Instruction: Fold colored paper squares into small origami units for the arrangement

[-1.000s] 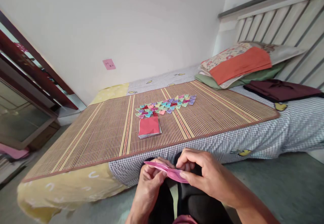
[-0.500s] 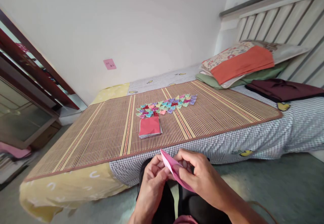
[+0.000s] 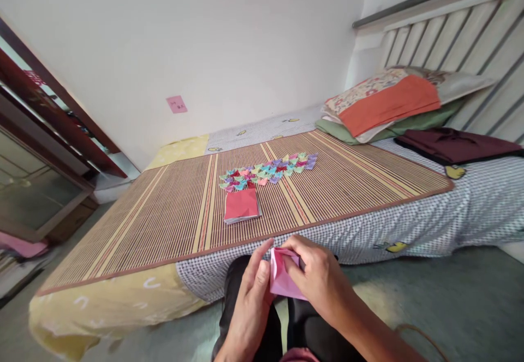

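Observation:
A pink sheet of origami paper (image 3: 283,284), folded and with a pocket showing at its top, is in front of my knees. My right hand (image 3: 317,277) grips it, with the thumb inside the fold and the fingers around the upper right edge. At the paper's left edge is my left hand (image 3: 254,288), its index finger and thumb stretched out and apart; its other fingers are partly hidden. On the bed mat beyond lie a stack of square paper (image 3: 242,205) with a red sheet on top and rows of small folded paper pieces (image 3: 270,171) in many colours.
A striped bamboo mat (image 3: 172,214) covers the bed, with checked bedding (image 3: 426,225) at its near edge. Pillows (image 3: 388,102) and a folded maroon cloth (image 3: 454,144) rest near the headboard (image 3: 446,34). A pink note (image 3: 176,104) is on the wall.
The pink paper has turned from a slanting, edge-on position to show its flat side and open pocket. My left fingers have let go of its edge and straightened.

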Demonstrator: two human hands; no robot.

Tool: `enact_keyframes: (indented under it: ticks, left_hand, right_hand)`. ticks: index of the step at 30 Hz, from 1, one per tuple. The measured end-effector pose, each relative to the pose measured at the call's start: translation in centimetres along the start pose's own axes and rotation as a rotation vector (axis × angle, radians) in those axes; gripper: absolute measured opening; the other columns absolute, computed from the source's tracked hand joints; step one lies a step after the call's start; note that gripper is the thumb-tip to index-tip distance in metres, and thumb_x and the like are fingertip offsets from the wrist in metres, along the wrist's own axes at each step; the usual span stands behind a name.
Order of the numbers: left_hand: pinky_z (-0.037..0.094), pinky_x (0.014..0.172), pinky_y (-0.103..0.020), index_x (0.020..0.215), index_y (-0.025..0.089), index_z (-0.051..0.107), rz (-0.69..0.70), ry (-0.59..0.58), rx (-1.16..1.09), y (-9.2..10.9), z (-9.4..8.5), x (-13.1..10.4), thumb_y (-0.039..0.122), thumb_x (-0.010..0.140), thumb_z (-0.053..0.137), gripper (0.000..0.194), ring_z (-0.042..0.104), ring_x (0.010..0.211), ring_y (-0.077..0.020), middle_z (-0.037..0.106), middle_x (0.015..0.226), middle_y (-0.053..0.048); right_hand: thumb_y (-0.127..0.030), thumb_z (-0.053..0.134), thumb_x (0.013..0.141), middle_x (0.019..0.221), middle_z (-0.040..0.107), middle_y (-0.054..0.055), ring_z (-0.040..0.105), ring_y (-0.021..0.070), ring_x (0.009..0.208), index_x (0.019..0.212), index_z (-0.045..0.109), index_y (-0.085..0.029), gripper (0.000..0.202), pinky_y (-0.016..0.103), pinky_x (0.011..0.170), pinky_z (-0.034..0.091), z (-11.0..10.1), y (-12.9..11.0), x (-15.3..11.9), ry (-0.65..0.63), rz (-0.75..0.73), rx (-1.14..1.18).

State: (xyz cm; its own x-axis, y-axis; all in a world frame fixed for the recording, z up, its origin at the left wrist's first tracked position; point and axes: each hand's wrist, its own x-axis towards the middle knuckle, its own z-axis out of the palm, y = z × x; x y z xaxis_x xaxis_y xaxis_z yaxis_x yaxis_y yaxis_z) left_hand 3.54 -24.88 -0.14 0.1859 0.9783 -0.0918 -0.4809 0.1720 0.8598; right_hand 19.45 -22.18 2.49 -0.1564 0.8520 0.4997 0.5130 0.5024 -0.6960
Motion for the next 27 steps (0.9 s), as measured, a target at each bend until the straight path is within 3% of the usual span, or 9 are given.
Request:
enact_keyframes:
  ticks: [3, 6, 9, 13, 17, 20, 24, 27]
  left_hand:
    - [0.055, 0.095, -0.041, 0.152, 0.025, 0.056, -0.009, -0.044, -0.013, -0.2, 0.2, -0.1, 0.049, 0.09, 0.079, 0.071, 0.072, 0.112, -0.0308, 0.075, 0.125, -0.014]
    - [0.055, 0.085, -0.033, 0.153, 0.026, 0.054, -0.01, -0.007, 0.036, -0.2, 0.2, 0.0, 0.035, 0.086, 0.085, 0.074, 0.073, 0.095, -0.0238, 0.079, 0.111, -0.009]
    - [0.052, 0.073, -0.026, 0.144, 0.024, 0.064, -0.018, 0.078, 0.033, 0.0, 0.1, 0.2, 0.03, 0.086, 0.082, 0.06, 0.069, 0.077, -0.0168, 0.079, 0.095, -0.005]
    - [0.052, 0.075, -0.023, 0.115, 0.021, 0.081, 0.055, 0.185, 0.024, 0.7, 0.1, 0.2, 0.029, 0.081, 0.084, 0.035, 0.069, 0.08, -0.016, 0.08, 0.096, -0.005]
    - [0.051, 0.072, -0.023, 0.093, 0.017, 0.086, 0.059, 0.173, 0.035, 1.5, 0.1, -0.1, 0.033, 0.079, 0.086, 0.021, 0.067, 0.074, -0.0153, 0.079, 0.085, -0.006]
    - [0.052, 0.075, -0.025, 0.104, 0.016, 0.086, 0.038, 0.128, 0.04, 1.8, 0.0, -0.4, 0.03, 0.077, 0.086, 0.03, 0.067, 0.074, -0.0159, 0.079, 0.087, -0.007]
    - [0.054, 0.087, -0.03, 0.127, 0.019, 0.08, 0.082, 0.053, 0.071, 1.9, -0.2, -0.9, 0.036, 0.086, 0.08, 0.044, 0.07, 0.092, -0.0207, 0.079, 0.105, -0.009]
    - [0.055, 0.086, -0.03, 0.123, 0.02, 0.08, 0.087, 0.085, 0.1, 1.6, -0.2, -0.7, 0.04, 0.087, 0.082, 0.042, 0.07, 0.089, -0.0196, 0.079, 0.099, -0.008]
  right_hand:
    - [-0.011, 0.056, 0.095, 0.076, 0.07, 0.002, 0.068, 0.0184, 0.068, 0.085, 0.061, -0.023, 0.017, 0.027, 0.065, 0.049, 0.4, 0.3, 0.0, -0.015, 0.0, -0.024]
    - [-0.002, 0.055, 0.087, 0.082, 0.071, 0.001, 0.068, 0.0183, 0.073, 0.087, 0.063, -0.023, 0.023, 0.027, 0.069, 0.049, 0.5, 0.4, 0.1, -0.073, 0.029, 0.019]
    - [0.005, 0.052, 0.08, 0.086, 0.068, 0.002, 0.067, 0.0181, 0.079, 0.089, 0.067, -0.021, 0.031, 0.027, 0.074, 0.049, 0.2, 0.4, 0.1, -0.093, 0.033, 0.116]
    - [-0.001, 0.047, 0.089, 0.087, 0.061, 0.002, 0.06, 0.0155, 0.071, 0.091, 0.072, -0.02, 0.031, 0.024, 0.063, 0.045, -0.3, 0.4, -0.3, -0.132, 0.079, 0.321]
    - [-0.005, 0.047, 0.092, 0.086, 0.062, 0.002, 0.059, 0.0147, 0.07, 0.088, 0.073, -0.019, 0.03, 0.024, 0.063, 0.044, -0.6, 0.1, -0.3, -0.132, 0.089, 0.418]
    - [-0.007, 0.046, 0.096, 0.089, 0.064, 0.004, 0.065, 0.0163, 0.079, 0.089, 0.073, -0.019, 0.03, 0.025, 0.07, 0.048, -0.7, 0.1, -0.2, -0.103, 0.059, 0.413]
    - [-0.01, 0.048, 0.097, 0.092, 0.067, 0.004, 0.067, 0.0169, 0.082, 0.091, 0.072, -0.019, 0.027, 0.026, 0.072, 0.049, -0.7, 0.4, -0.1, -0.045, 0.046, 0.393]
    - [-0.012, 0.049, 0.097, 0.091, 0.067, 0.004, 0.067, 0.0176, 0.083, 0.091, 0.072, -0.02, 0.025, 0.027, 0.072, 0.049, -0.4, 0.5, -0.4, -0.055, 0.06, 0.414]
